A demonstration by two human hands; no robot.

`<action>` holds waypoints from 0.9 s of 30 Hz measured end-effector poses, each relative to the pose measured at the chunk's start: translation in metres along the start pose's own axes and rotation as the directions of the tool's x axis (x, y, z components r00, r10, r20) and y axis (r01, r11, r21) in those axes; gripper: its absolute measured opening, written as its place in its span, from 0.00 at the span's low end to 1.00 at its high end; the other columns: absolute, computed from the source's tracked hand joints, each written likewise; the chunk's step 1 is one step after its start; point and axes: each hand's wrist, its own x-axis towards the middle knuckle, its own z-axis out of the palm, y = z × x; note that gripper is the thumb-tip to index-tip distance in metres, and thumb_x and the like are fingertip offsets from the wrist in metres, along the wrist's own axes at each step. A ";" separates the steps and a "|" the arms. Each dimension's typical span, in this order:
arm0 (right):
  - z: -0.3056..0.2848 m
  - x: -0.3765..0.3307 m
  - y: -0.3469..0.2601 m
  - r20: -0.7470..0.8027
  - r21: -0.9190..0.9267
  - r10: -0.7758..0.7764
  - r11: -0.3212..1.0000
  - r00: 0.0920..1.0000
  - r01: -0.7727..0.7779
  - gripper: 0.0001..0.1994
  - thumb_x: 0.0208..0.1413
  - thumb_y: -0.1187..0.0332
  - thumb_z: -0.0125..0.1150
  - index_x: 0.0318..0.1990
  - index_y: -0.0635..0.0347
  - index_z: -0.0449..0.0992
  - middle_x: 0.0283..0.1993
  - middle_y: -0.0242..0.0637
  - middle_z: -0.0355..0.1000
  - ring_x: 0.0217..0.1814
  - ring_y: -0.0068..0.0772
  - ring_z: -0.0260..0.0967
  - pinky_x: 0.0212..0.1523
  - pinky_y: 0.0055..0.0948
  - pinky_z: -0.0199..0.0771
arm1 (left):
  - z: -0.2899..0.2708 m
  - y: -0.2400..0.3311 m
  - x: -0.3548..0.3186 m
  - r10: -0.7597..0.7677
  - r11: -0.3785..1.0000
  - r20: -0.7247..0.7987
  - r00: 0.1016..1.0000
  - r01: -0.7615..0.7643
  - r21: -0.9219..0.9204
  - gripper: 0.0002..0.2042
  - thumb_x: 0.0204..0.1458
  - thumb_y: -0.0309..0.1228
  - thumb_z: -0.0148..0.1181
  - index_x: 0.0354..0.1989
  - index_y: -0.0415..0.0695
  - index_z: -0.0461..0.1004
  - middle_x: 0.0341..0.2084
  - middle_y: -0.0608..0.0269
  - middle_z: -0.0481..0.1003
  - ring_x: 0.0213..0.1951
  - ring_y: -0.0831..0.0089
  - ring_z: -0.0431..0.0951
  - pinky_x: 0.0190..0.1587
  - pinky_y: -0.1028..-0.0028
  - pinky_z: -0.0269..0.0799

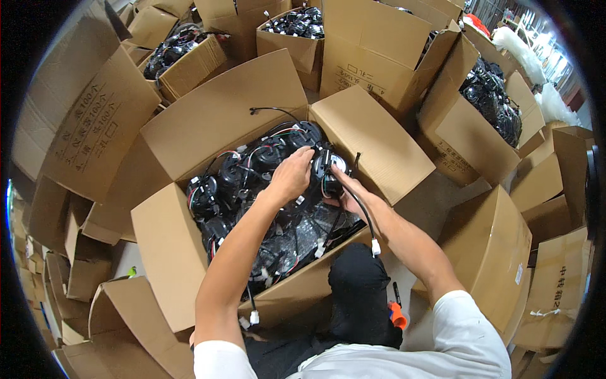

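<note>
Unit [325,165], round and black, sits at the right side of the open box [297,290], between my left hand [293,174] and my right hand [350,189]. On the right my grip looks closed around it, thumb laid over the face and fingers tucked beneath. On the left the fingers are bent in at its near edge; from this view I cannot tell whether that grip pinches anything or just steadies. A black cable [363,211] runs down across the right hand to a white plug [375,247], hanging near the knee [358,278]. More units [265,155] lie packed to the left with their wires tangled among them, and clear film [309,230] covers part of the contents nearer me. I read the step in hand as handling this one unit at the box's edge, though I can't see whether its underside touches what lies below. As I judge it, the next move calls for keeping the right hold firm, turning the unit gently with the left, and gathering that loose cable so the plug doesn't snag on the cardboard.
</note>
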 end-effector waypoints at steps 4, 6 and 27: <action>-0.009 0.002 -0.012 -0.010 -0.026 -0.043 0.999 0.999 0.043 0.21 0.61 0.42 0.61 0.45 0.50 0.78 0.38 0.30 0.78 0.40 0.29 0.74 0.43 0.42 0.81 | 0.035 -0.066 0.036 -0.014 0.852 0.189 0.982 -0.088 0.516 0.28 0.52 0.21 0.51 0.65 0.35 0.61 0.67 0.45 0.62 0.68 0.51 0.63 0.67 0.58 0.63; -0.005 0.003 -0.014 -0.034 -0.053 -0.113 0.992 0.993 0.111 0.25 0.60 0.40 0.60 0.44 0.55 0.78 0.36 0.34 0.78 0.35 0.32 0.75 0.39 0.41 0.83 | 0.027 -0.087 0.051 -0.153 0.812 0.124 0.980 0.054 0.581 0.27 0.55 0.26 0.51 0.65 0.36 0.62 0.67 0.45 0.63 0.69 0.55 0.63 0.66 0.57 0.62; -0.001 0.013 -0.016 0.666 -0.700 -0.521 -0.683 0.533 0.208 0.41 0.55 0.61 0.68 0.69 0.74 0.54 0.70 0.67 0.54 0.74 0.63 0.51 0.74 0.50 0.49 | -0.309 0.028 -0.391 -0.531 0.684 -0.474 0.703 0.685 0.250 0.22 0.59 0.33 0.59 0.60 0.37 0.70 0.63 0.46 0.68 0.66 0.52 0.66 0.69 0.61 0.59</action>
